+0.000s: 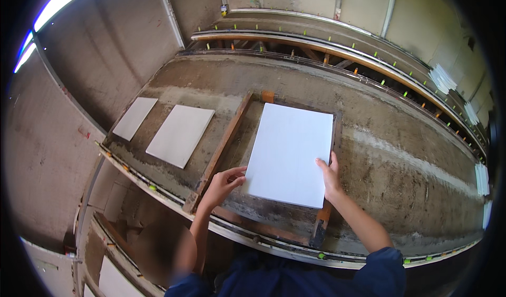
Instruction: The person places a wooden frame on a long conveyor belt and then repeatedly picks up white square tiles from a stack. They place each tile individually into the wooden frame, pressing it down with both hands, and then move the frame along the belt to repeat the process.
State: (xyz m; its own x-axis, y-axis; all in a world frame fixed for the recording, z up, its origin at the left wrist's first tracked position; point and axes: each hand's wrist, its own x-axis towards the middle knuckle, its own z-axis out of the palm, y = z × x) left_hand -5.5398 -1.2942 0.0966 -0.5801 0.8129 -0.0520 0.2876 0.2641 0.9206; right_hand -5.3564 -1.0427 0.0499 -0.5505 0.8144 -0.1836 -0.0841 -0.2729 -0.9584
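A white rectangular sheet (291, 152) lies tilted over a wooden frame on the worn table. The frames do not show whether it is a single sheet, a stack or a thin board. My right hand (331, 181) grips its near right edge, thumb on top and the other fingers along the side, partly hidden. By the near left edge is my left hand (225, 187), its fingers bent and apart from the thumb. Its fingertips are at or very close to the edge; contact cannot be made out. The brown wooden frame (225, 144) shows around the sheet.
Two off-white rectangular pieces (181, 135) (135, 118) lie on the table (390, 191) left of the frame. Rails with green and orange pegs (356, 71) run along the far side. White stacks (443, 79) stand at the far right. Another white piece (117, 278) is low at left.
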